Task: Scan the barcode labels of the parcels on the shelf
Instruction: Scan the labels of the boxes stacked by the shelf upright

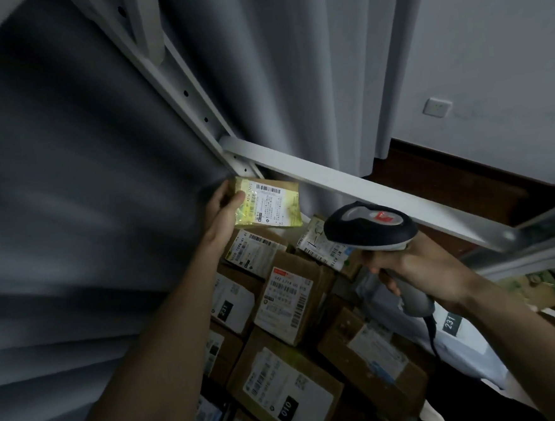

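My left hand (221, 211) grips a small yellow-taped parcel (271, 206) by its left edge, thumb on top, holding it up above the stack with its white barcode label facing me. My right hand (405, 265) grips the handle of a grey and black barcode scanner (369, 225), whose head sits to the right of the parcel and points left toward it. Below both hands lie several brown cardboard parcels (287, 300) with white labels, packed close together on the shelf.
A white metal shelf post (175, 76) and crossbar (349, 180) run behind the held parcel. Grey curtain (275, 62) hangs at the back and left. A wall socket (437, 107) sits on the white wall at right. The scanner's black cable (432, 334) trails down over a white bag.
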